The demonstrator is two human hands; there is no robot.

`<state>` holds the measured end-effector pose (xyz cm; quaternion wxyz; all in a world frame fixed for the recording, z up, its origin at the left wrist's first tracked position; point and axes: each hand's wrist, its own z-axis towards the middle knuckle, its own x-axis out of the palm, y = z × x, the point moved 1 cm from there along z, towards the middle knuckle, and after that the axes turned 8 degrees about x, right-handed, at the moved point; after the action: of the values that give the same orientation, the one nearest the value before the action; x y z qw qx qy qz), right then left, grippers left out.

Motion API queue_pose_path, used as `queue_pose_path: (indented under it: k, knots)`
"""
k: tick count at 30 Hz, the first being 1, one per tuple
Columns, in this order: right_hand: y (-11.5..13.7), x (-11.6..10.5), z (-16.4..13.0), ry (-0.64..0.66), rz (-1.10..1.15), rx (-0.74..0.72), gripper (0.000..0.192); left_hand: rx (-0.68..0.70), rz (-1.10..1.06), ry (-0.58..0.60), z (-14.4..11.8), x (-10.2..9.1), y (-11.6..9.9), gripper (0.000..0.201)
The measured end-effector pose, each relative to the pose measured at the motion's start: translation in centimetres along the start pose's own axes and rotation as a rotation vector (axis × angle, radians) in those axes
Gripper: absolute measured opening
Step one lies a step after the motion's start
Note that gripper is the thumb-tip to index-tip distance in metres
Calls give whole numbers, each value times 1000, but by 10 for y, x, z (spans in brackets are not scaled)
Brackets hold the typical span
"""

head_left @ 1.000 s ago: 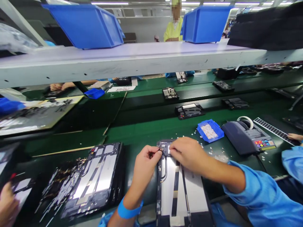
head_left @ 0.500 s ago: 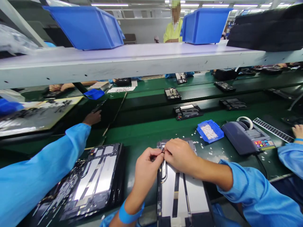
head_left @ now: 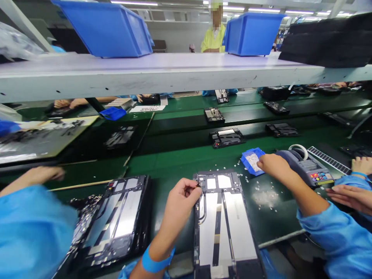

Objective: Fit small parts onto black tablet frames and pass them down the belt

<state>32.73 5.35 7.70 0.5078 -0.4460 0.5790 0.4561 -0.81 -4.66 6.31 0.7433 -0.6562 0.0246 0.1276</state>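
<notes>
An open tablet frame point(head_left: 225, 217) with silver plates and black strips lies on the green mat in front of me. My left hand point(head_left: 180, 202), with a blue wrist band, pinches a small black part at the frame's top left corner. My right hand point(head_left: 271, 164) is stretched out to the right, its fingertips at the edge of a small blue tray point(head_left: 250, 162) of tiny white pieces. What the fingertips hold is hidden.
A stack of tablet frames point(head_left: 116, 217) lies to my left. A grey tape dispenser point(head_left: 309, 170) stands behind the blue tray, with white scraps point(head_left: 264, 195) scattered beside it. One co-worker's blue sleeve point(head_left: 29, 232) is at the left and another's hands point(head_left: 348, 193) at the right. A grey shelf point(head_left: 162, 73) with blue bins overhangs the belt.
My right hand left the frame's top edge and moved right to the blue tray. The left co-worker's arm drew back from the belt. My left hand stayed at the corner.
</notes>
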Motion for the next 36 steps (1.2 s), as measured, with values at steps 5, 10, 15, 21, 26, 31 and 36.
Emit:
queue_pose_path:
  k: [5, 10, 15, 21, 26, 31, 36]
  knots:
    - [55, -16, -33, 87, 476, -337, 21, 228, 318, -25, 4, -18, -3, 17]
    - [142, -27, -52, 233, 458, -473, 32, 533, 623, 27, 15, -31, 3, 18]
    - [164, -18, -49, 403, 417, -453, 29, 670, 752, 106, 13, -32, 10, 22]
    - [170, -17, -53, 334, 328, -427, 32, 743, 765, 171, 13, -27, 18, 24]
    - [175, -18, -53, 242, 197, -453, 28, 784, 788, 172, 14, -27, 19, 26]
    - [177, -17, -49, 230, 137, -498, 27, 826, 822, 197, 15, -29, 18, 28]
    - [177, -15, -42, 300, 130, -520, 28, 872, 944, 269, 18, -27, 16, 32]
